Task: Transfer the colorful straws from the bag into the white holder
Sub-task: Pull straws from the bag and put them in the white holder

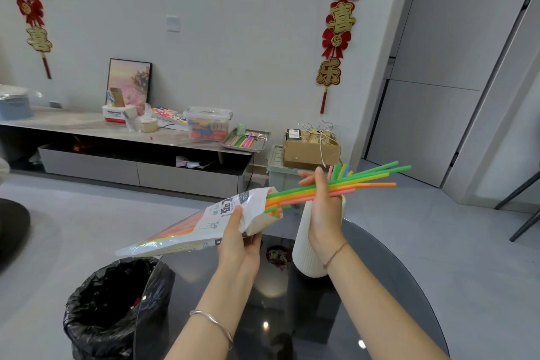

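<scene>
Above holder [306,245]: right hand [324,213] gripping straws [365,181].

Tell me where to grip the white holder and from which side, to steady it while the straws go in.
Grip the holder around its ribbed lower body, coming from the left. It stands upright on the dark table, tall and narrow, so it would likely tip if held high. The right hand with its straws covers the upper right side, and the mouth must stay free. The left hand must drop the bag first.

Head cam, wide-angle, looks fwd/down, close over table [292,316].
</scene>
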Available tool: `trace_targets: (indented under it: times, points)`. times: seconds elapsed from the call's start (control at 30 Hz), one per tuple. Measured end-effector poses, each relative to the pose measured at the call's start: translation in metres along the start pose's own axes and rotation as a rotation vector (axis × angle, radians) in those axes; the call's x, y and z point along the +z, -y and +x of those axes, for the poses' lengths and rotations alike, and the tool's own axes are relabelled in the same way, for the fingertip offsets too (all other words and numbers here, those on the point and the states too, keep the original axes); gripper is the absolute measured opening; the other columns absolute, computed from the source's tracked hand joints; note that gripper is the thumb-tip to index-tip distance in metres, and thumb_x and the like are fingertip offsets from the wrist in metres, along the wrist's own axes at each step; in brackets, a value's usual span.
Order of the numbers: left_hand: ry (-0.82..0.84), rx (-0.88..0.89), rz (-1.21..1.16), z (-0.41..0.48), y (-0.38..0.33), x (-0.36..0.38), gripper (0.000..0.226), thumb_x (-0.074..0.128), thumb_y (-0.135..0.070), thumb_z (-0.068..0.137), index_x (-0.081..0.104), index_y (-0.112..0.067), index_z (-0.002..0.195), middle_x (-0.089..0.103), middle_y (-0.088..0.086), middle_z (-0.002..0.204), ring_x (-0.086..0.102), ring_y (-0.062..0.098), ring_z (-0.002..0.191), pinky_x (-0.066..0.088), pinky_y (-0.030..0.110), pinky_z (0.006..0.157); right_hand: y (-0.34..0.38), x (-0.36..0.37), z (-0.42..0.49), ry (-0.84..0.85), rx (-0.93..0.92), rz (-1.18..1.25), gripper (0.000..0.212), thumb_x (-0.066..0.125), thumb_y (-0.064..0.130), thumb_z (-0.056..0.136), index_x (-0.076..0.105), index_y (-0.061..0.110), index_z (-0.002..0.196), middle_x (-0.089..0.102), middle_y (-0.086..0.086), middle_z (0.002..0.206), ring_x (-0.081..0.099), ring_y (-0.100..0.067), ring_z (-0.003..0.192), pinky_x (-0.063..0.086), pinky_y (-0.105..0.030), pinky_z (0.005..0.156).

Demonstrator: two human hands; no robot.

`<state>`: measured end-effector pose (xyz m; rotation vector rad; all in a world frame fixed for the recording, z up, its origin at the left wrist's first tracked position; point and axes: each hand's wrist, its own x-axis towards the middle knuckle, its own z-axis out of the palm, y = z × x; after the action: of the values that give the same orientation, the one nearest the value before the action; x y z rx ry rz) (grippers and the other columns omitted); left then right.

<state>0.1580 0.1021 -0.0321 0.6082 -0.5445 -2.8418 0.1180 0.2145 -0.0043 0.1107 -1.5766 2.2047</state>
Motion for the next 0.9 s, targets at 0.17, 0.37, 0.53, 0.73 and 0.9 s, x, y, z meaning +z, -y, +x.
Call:
trace_targets:
  times: [0.17,0.37,0.53,0.73,0.9]
  points:
    - [0.022,-0.036,-0.012,-0.003,0.008,0.003,0.059,0.061,-0.007,0.086,0.033,-0.016,0.137,0.060,0.013,0.116,0.064,0.021,0.088,0.053,0.032,0.063,0.004,0.008,-0.002,0.118,0.096,0.088,0.044,0.053,0.030,0.093,0.051,0.021,0.050,0.073,0.005,0.065,0.069,-0.006,0.071,0.047,-0.025,0.073]
    - [0.001,-0.035,0.012,0.004,0.007,0.000,0.056,0.060,-0.008,0.088,0.034,-0.014,0.137,0.058,0.014,0.124,0.063,0.021,0.091,0.052,0.035,0.074,0.056,0.005,0.025,0.049,0.112,0.382,0.049,0.043,0.027,0.098,0.030,0.017,0.051,0.029,0.007,0.035,0.032,-0.009,0.034,0.043,-0.024,0.051]
    - [0.007,-0.042,0.074,0.010,0.009,0.003,0.051,0.059,-0.009,0.089,0.038,-0.009,0.135,0.057,0.014,0.129,0.060,0.023,0.101,0.051,0.033,0.082,0.106,-0.004,0.057,0.066,0.057,0.374,0.049,0.043,0.023,0.096,0.029,0.019,0.050,0.024,0.007,0.032,0.023,-0.006,0.029,0.025,-0.017,0.035]
    - [0.005,-0.040,0.110,0.014,0.015,0.006,0.051,0.060,-0.010,0.088,0.039,-0.010,0.135,0.057,0.014,0.131,0.059,0.023,0.105,0.048,0.033,0.086,0.143,-0.012,0.084,0.061,-0.014,0.237,0.050,0.044,0.021,0.095,0.028,0.018,0.048,0.023,0.009,0.030,0.021,-0.006,0.027,0.022,-0.016,0.032]
    - [0.010,-0.019,0.113,0.014,0.018,0.005,0.052,0.060,-0.008,0.088,0.038,-0.013,0.135,0.056,0.012,0.130,0.058,0.025,0.111,0.048,0.035,0.087,0.148,-0.019,0.098,0.063,-0.043,0.130,0.049,0.046,0.021,0.094,0.026,0.018,0.049,0.024,0.009,0.030,0.020,-0.006,0.027,0.021,-0.016,0.033]
